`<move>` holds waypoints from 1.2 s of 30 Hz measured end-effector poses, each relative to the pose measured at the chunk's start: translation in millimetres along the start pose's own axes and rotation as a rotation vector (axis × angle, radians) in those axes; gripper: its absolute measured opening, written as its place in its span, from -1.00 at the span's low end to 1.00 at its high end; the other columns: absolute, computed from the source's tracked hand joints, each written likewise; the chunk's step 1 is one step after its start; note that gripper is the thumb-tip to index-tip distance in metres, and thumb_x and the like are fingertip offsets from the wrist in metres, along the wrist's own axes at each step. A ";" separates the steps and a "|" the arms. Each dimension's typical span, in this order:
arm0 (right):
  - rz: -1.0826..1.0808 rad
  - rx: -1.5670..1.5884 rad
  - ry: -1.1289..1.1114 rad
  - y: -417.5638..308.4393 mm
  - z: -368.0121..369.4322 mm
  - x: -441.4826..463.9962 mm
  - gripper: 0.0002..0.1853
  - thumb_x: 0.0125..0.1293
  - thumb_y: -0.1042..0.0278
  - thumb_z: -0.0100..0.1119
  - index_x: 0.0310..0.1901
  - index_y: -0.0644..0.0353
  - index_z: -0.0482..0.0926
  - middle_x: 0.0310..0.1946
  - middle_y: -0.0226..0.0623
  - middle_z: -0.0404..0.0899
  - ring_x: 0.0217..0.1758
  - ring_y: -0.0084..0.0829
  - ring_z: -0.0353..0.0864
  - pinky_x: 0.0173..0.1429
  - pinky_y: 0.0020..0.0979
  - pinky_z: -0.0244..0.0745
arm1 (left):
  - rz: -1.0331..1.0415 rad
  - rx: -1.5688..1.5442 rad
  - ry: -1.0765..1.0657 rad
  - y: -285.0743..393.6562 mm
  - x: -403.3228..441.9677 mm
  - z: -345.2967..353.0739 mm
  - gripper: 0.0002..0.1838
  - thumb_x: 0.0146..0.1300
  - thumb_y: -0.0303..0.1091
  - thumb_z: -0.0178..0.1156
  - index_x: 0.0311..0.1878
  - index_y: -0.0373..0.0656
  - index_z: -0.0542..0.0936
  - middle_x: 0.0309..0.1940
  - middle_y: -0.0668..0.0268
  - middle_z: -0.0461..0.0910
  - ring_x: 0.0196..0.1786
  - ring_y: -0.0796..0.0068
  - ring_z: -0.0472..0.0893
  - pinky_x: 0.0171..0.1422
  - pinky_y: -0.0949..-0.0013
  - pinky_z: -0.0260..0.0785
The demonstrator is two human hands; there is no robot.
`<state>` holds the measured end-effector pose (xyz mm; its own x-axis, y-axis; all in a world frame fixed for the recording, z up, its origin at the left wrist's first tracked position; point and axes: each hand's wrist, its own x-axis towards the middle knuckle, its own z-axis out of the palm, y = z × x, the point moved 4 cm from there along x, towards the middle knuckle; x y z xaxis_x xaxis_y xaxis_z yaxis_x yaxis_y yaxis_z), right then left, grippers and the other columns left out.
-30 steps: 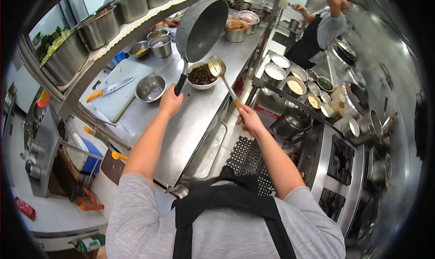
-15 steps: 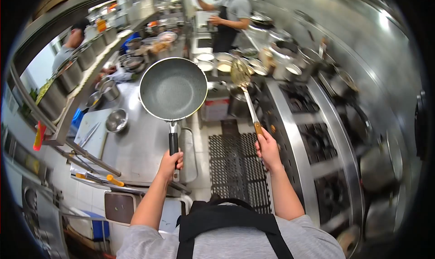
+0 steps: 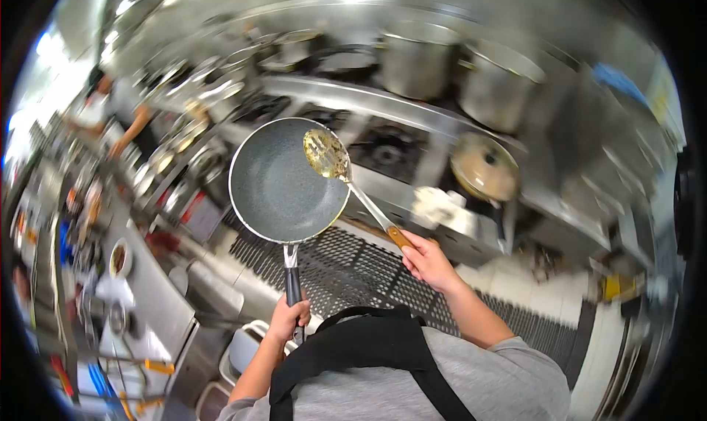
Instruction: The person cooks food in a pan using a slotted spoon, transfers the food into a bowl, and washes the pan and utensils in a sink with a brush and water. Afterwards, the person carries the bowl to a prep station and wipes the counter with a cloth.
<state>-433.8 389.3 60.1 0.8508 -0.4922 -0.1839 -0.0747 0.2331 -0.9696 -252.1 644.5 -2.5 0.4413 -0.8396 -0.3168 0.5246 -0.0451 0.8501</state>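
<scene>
My left hand is wrapped round the black handle of a grey speckled frying pan, which is held level over the floor mat with no food visible inside. In my right hand is the wooden handle of a metal serving spoon. The spoon's bowl, smeared with oily bits, lies over the right part of the pan; whether they touch I cannot tell.
Ahead runs a stove with burners, large pots and a lidded pan. A white cloth lies on its front edge. The steel counter holds a bowl of dark food. A co-worker stands at far left.
The view has swung right, from the counter to the stove. The pan has gone from tilted over the food bowl to level, and the spoon has moved from beside it to over it.
</scene>
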 end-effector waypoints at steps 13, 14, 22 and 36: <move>0.000 0.326 1.445 230.3 -178.3 -470.5 -0.86 0.33 0.30 0.04 -0.33 0.13 0.35 -0.70 -0.54 0.23 -0.81 -0.68 0.12 -0.78 -0.58 0.04 | -0.313 0.334 -0.568 -157.1 -77.8 243.6 -0.84 0.15 -0.58 0.07 -0.29 -0.18 0.29 -0.71 0.40 0.28 -0.72 0.60 0.29 -0.63 0.53 0.13; -0.006 0.342 1.469 266.3 -189.1 -495.6 -0.86 0.33 0.30 0.04 -0.33 0.13 0.35 -0.70 -0.54 0.23 -0.81 -0.68 0.12 -0.78 -0.58 0.04 | -0.326 0.365 -0.599 -163.0 -82.5 263.4 -0.84 0.15 -0.58 0.08 -0.29 -0.18 0.30 -0.70 0.40 0.29 -0.72 0.60 0.30 -0.63 0.52 0.13; 0.315 0.876 1.969 485.4 -150.3 -738.2 -0.77 0.23 0.25 0.08 -0.45 0.15 0.29 -0.81 -0.41 0.21 -0.84 -0.45 0.23 -0.78 -0.39 0.12 | -0.375 0.461 -0.795 -267.3 -88.0 465.4 -0.83 0.15 -0.54 0.10 -0.28 -0.16 0.30 -0.69 0.39 0.31 -0.72 0.60 0.29 -0.63 0.49 0.14; 0.188 1.015 1.830 421.4 -348.7 -897.8 -0.86 0.27 0.29 0.06 -0.34 0.08 0.31 -0.68 -0.48 0.27 -0.80 -0.58 0.20 -0.76 -0.54 0.12 | -0.856 0.297 -0.937 -469.9 -104.4 746.9 -0.91 0.21 -0.45 0.06 -0.28 -0.12 0.34 -0.65 0.48 0.25 -0.69 0.67 0.28 -0.55 0.51 0.19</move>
<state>-1410.5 637.1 -239.7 -0.5416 -0.3342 -0.7713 0.7035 0.3222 -0.6335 -1088.5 348.9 -54.8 -0.6866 -0.5356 -0.4917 0.1516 -0.7669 0.6236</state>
